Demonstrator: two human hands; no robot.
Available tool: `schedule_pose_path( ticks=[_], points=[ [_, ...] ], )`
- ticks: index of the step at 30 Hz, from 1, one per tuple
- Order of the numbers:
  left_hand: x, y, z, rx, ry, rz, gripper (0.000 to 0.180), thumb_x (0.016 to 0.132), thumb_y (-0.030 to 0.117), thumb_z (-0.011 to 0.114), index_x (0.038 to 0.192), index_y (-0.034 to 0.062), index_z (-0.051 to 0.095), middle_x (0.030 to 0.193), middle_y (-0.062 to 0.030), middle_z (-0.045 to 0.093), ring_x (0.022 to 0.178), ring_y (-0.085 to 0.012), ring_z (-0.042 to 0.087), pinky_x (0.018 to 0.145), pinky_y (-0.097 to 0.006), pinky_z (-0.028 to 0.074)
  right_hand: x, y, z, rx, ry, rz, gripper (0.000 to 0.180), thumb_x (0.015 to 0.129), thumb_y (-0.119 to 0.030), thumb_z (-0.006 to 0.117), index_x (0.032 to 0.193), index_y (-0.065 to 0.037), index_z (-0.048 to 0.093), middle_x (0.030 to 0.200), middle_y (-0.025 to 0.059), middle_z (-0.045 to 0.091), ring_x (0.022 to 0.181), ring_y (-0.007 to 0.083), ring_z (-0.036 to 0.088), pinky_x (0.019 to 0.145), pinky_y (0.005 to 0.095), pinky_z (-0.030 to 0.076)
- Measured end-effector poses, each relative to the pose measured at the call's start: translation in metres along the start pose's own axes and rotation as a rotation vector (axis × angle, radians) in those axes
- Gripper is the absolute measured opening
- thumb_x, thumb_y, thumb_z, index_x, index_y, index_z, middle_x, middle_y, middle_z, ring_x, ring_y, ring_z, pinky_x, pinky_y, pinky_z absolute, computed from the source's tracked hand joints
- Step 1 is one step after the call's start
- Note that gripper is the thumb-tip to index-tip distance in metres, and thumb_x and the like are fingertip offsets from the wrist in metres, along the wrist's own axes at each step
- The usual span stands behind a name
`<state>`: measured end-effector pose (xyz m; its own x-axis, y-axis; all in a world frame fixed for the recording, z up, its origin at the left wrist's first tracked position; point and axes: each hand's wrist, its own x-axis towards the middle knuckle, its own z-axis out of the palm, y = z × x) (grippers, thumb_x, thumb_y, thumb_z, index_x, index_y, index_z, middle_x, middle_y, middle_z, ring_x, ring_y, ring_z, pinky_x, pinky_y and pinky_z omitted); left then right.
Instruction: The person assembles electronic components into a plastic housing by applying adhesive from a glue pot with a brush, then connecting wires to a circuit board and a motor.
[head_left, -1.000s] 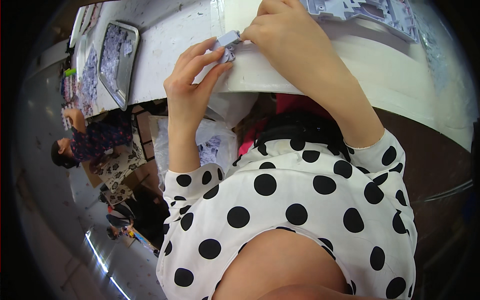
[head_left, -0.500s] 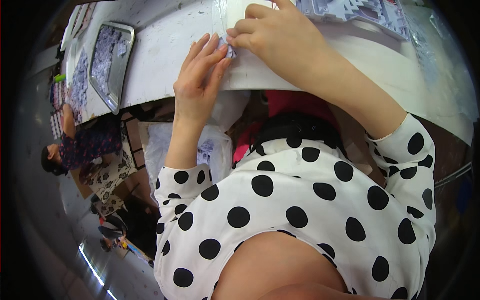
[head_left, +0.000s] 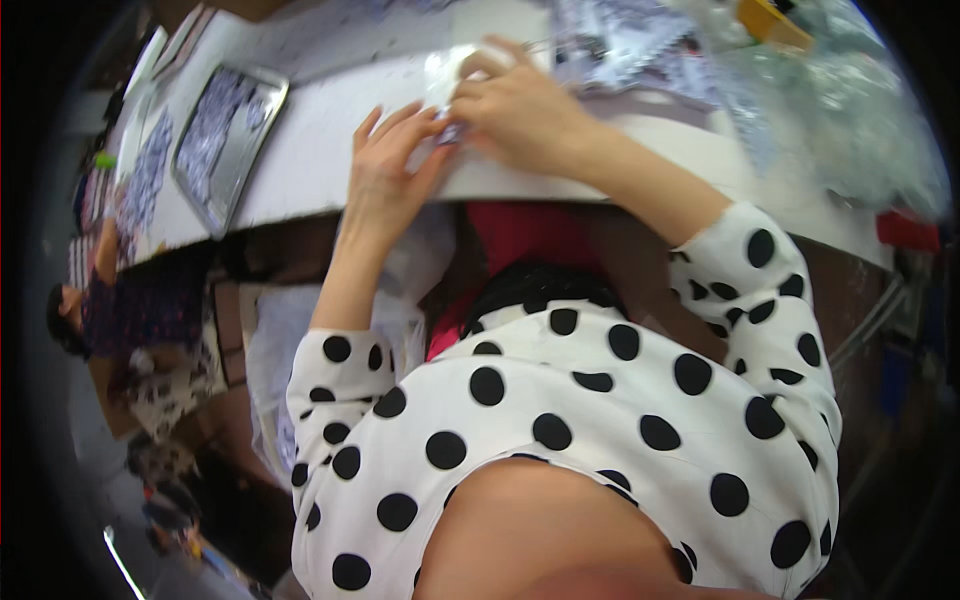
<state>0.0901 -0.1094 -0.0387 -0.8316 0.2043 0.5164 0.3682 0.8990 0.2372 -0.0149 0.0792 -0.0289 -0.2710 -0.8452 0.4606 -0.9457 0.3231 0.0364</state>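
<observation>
My left hand (head_left: 385, 175) and my right hand (head_left: 520, 110) meet at the near edge of a white table (head_left: 310, 160). Between their fingertips is a small pale patterned packet (head_left: 450, 130), pinched from both sides. A clear plastic sleeve (head_left: 440, 75) lies on the table just beyond the hands. My sleeves are white with black dots. How much of the packet lies under my right hand is hidden.
A metal tray (head_left: 215, 160) filled with small patterned packets sits on the table's left. More patterned packets (head_left: 620, 40) and crumpled clear plastic bags (head_left: 850, 110) lie at the far right. Another person (head_left: 120, 310) in dark patterned clothing sits at the left, beside boxes on the floor.
Both hands have shifted slightly along the table edge while staying together on the small packet. The view has swung, bringing the plastic bags at the right into sight.
</observation>
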Motion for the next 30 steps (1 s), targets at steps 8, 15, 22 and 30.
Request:
schedule_pose_path(
  ticks=[8,15,22,30],
  points=[
    [0.022,0.001,0.002,-0.115,0.001,-0.105,0.028,0.080,0.007,0.076,0.107,0.0039,0.068,0.104,-0.0121,0.067,0.106,-0.0318,0.060,0.094,-0.040,0.048,0.003,0.008,0.025,-0.086,0.123,0.024,0.010,0.080,-0.017,0.068,0.082,-0.007,0.067,0.087,0.0043,0.067,0.107,0.0223,0.059,0.110,0.0453,0.037],
    [0.024,0.005,0.005,-0.113,0.019,-0.012,0.026,0.078,0.002,0.076,0.102,-0.0013,0.066,0.096,-0.0147,0.063,0.097,-0.0337,0.058,0.085,-0.043,0.048,0.002,0.007,0.020,-0.067,0.153,-0.004,0.006,0.078,-0.012,0.062,0.080,-0.007,0.066,0.084,0.0035,0.067,0.105,0.0212,0.060,0.110,0.0453,0.037],
    [0.102,0.028,-0.034,-0.055,0.138,0.134,0.024,0.080,0.007,0.079,0.100,0.0008,0.067,0.092,-0.0138,0.066,0.090,-0.0344,0.061,0.079,-0.043,0.048,-0.030,0.018,-0.056,0.250,0.534,0.255,0.049,0.076,-0.020,0.082,0.119,-0.006,0.063,0.112,0.0099,0.063,0.110,0.0296,0.057,0.102,0.0435,0.042],
    [0.202,0.085,-0.030,-0.092,0.166,0.159,0.028,0.082,0.015,0.078,0.105,0.0019,0.069,0.099,-0.0129,0.069,0.102,-0.0315,0.062,0.088,-0.039,0.050,-0.077,0.067,-0.054,0.270,0.380,0.681,0.031,0.081,-0.021,0.078,0.106,-0.006,0.066,0.099,0.0105,0.067,0.101,0.0312,0.059,0.091,0.0422,0.046]
  ],
)
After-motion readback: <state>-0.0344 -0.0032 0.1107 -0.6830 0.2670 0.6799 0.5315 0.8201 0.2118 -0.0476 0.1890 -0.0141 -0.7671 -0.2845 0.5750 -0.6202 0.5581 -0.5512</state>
